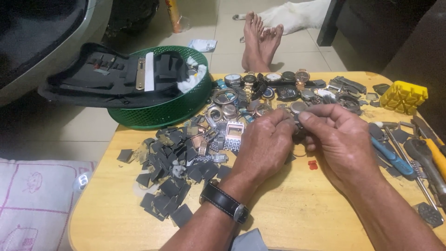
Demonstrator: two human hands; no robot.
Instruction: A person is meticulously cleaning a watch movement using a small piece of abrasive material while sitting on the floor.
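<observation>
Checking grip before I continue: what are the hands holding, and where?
Both hands, left hand and right hand, pinch a small round watch part at its edges; which part exactly cannot be told.

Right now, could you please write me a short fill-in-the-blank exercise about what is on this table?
1. The left hand wears a black ___ on its wrist.
2. The open tool case rests on a ___ basket.
3. The block at the table's far right corner is coloured ___.

Missing words: watch; green; yellow.
</observation>
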